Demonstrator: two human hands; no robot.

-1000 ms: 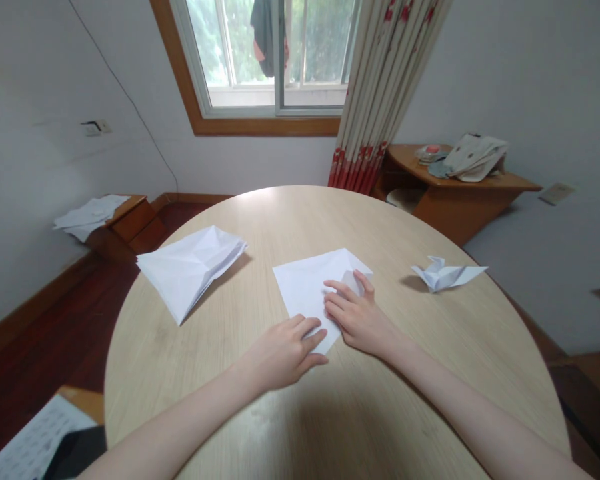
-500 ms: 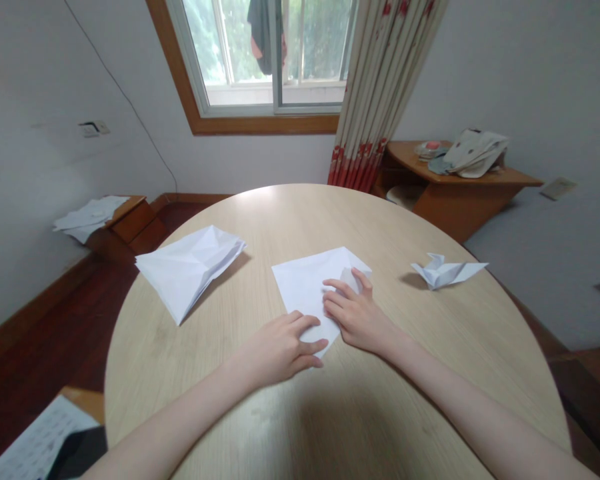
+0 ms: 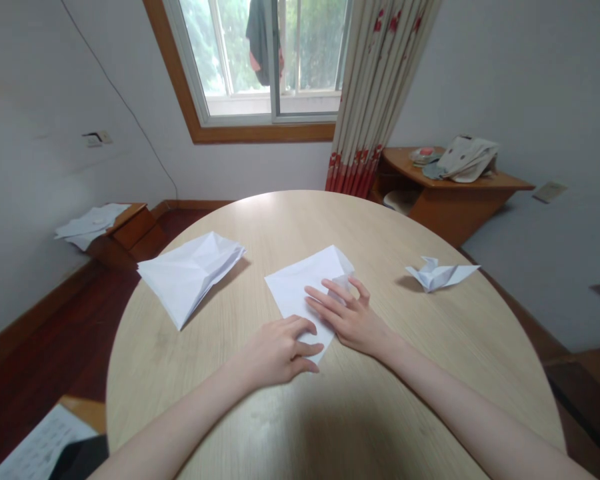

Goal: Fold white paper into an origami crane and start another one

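Note:
A white sheet of paper (image 3: 295, 280) lies on the round wooden table in front of me, its right side folded over. My left hand (image 3: 293, 350) rests on the near corner with its fingers apart. Across the folded right side lies my right hand (image 3: 347, 310), fingers spread and pressing on the paper, with a raised bit of the fold showing behind them. Part of the paper is hidden under both hands. To the right stands a folded white paper crane (image 3: 440, 275). On the left is a stack of creased white paper (image 3: 193, 273).
The round table (image 3: 290, 213) reaches toward a window with a patterned curtain (image 3: 380, 100). A wooden desk (image 3: 460, 193) with a cloth bag (image 3: 467, 160) is at the back right. A small cabinet (image 3: 137, 230) holding papers (image 3: 95, 223) stands at the left.
My right hand has slid left over the paper and its fingers have stretched out flatter. The paper's right edge is folded further inward. My left hand stays at the near corner.

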